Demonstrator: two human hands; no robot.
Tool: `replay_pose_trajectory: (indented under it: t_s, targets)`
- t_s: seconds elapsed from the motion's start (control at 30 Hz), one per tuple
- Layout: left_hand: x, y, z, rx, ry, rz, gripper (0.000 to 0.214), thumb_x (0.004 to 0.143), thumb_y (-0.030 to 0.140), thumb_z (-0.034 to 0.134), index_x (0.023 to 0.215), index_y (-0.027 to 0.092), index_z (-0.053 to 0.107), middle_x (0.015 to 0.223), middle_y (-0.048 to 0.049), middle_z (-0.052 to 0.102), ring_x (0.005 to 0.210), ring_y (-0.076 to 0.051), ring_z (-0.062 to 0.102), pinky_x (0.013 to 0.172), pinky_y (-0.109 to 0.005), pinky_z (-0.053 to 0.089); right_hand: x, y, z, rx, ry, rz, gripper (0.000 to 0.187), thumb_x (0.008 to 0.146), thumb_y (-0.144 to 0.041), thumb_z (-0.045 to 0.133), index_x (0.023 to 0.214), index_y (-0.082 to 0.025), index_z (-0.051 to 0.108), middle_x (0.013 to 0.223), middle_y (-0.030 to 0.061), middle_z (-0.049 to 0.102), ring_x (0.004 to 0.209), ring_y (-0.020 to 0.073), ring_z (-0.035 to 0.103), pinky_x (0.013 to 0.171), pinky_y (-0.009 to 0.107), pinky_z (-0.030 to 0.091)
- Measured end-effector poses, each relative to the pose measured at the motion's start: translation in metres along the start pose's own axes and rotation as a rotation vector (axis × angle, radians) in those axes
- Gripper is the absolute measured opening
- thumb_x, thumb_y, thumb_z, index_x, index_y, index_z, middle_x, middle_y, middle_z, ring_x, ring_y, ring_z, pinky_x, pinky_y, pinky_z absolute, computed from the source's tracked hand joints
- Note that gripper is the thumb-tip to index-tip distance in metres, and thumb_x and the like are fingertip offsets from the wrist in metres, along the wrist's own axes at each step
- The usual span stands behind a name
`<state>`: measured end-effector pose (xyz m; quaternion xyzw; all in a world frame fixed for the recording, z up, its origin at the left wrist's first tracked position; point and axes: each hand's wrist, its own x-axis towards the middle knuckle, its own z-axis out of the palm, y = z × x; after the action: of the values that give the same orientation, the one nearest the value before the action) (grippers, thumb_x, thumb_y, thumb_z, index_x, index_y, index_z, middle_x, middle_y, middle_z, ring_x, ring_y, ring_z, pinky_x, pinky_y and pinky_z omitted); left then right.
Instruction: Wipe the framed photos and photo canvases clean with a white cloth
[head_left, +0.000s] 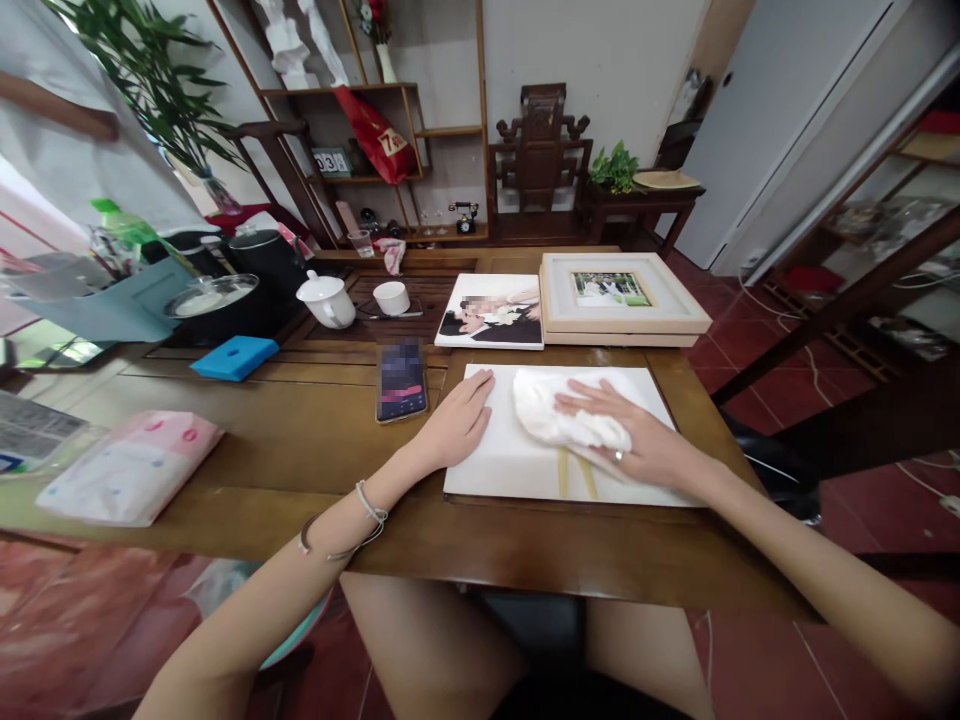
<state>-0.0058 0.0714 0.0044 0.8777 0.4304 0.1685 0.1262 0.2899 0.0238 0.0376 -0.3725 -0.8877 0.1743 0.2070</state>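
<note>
A flat white panel (pixel 502 470) with two yellowish strips near its front edge lies on the wooden table before me. On its left side rests my left hand (pixel 459 415), open and laid flat, its fingers stretched along the panel's edge. My right hand (pixel 615 425) presses a bunched white cloth (pixel 536 405) onto the panel's upper surface, with its fingers over the cloth. The cloth covers part of the panel. A ring shows on the right hand.
Behind the panel lie a photo print (pixel 491 315) and a framed picture (pixel 615 300). Left of it are a phone (pixel 401 385), a blue block (pixel 235 357), a tissue pack (pixel 131 465), a lidded white cup (pixel 326 300) and a small white bowl (pixel 391 297). The table edge (pixel 540 560) runs above my lap.
</note>
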Motion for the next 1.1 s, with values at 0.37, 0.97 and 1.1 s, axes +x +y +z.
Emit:
replay_pose_trajectory:
  t_s: [0.37,0.97,1.1]
  targets:
    - [0.0,-0.001,0.001,-0.016,0.025,0.022,0.052,0.097,0.03,0.031,0.144,0.009,0.038,0.153,-0.018,0.037,0.143,-0.029,0.033,0.119,-0.049,0.028,-0.001,-0.01,0.012,-0.121,0.051,0.077,0.069,0.082,-0.017,0.052,0.148,-0.028,0.037,0.151,0.006,0.043,0.145,0.0331,0.022,0.115,0.069,0.009]
    - [0.002,-0.001,0.001,-0.013,0.011,0.017,0.05,0.096,0.027,0.032,0.141,0.006,0.04,0.152,-0.0197,0.036,0.143,-0.03,0.032,0.12,-0.048,0.027,0.058,0.001,0.012,-0.085,0.096,0.306,0.042,0.095,-0.043,0.043,0.13,-0.025,0.06,0.141,0.0046,0.055,0.138,0.0307,0.041,0.119,0.055,0.02]
    - [0.003,0.0,0.0,-0.019,0.045,0.091,0.043,0.098,0.026,0.031,0.133,0.008,0.049,0.141,-0.0189,0.049,0.138,-0.03,0.039,0.117,-0.05,0.032,0.078,-0.015,0.018,-0.142,-0.024,0.152,0.046,0.095,-0.037,0.042,0.135,-0.016,0.055,0.144,0.0103,0.052,0.14,0.0283,0.037,0.12,0.055,0.015]
